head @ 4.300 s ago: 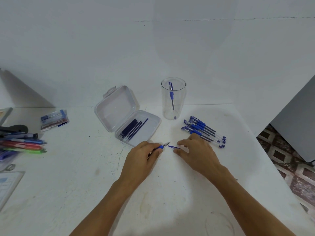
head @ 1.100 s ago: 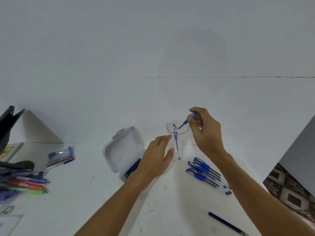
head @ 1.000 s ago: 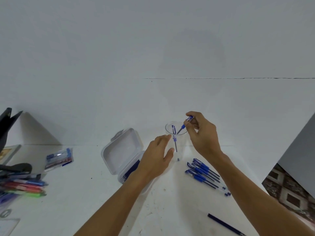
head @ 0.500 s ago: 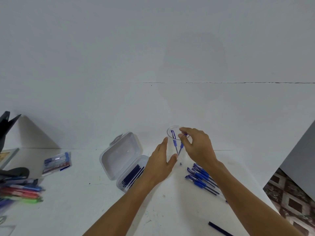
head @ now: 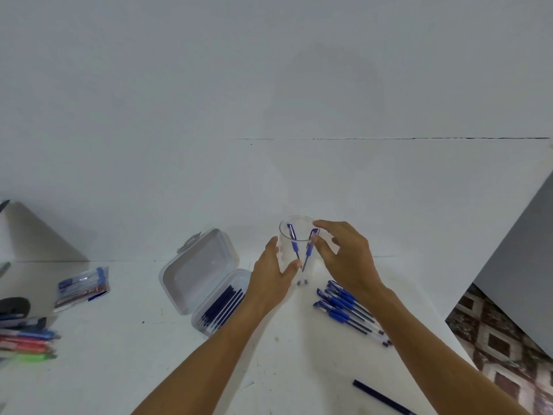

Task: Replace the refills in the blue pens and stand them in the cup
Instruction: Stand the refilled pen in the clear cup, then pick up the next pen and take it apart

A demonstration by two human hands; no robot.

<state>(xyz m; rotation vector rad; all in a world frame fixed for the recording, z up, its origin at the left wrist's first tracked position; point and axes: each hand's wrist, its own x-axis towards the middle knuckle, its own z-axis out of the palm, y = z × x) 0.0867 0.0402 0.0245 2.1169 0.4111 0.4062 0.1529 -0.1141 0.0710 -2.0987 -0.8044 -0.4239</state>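
A clear plastic cup (head: 296, 232) stands at the back of the white table with two blue pens (head: 308, 251) upright inside it. My left hand (head: 270, 283) is wrapped round the cup's left side, thumb across the front. My right hand (head: 347, 259) hovers just right of the rim with spread, relaxed fingers and holds nothing. Several blue pens (head: 344, 310) lie in a row to the right of the cup. An open clear box (head: 194, 274) to the left holds several dark blue refills (head: 223, 308). One loose dark refill (head: 380, 396) lies near the table's front right.
A packet of pens (head: 82, 287) and a heap of coloured pens (head: 27, 342) lie at the far left. The table's right edge (head: 460, 351) drops off to a patterned tile floor. A white wall stands right behind the cup.
My right hand lowered the second pen into the cup and let it go, and its fingers have spread. My left hand has closed in around the cup.
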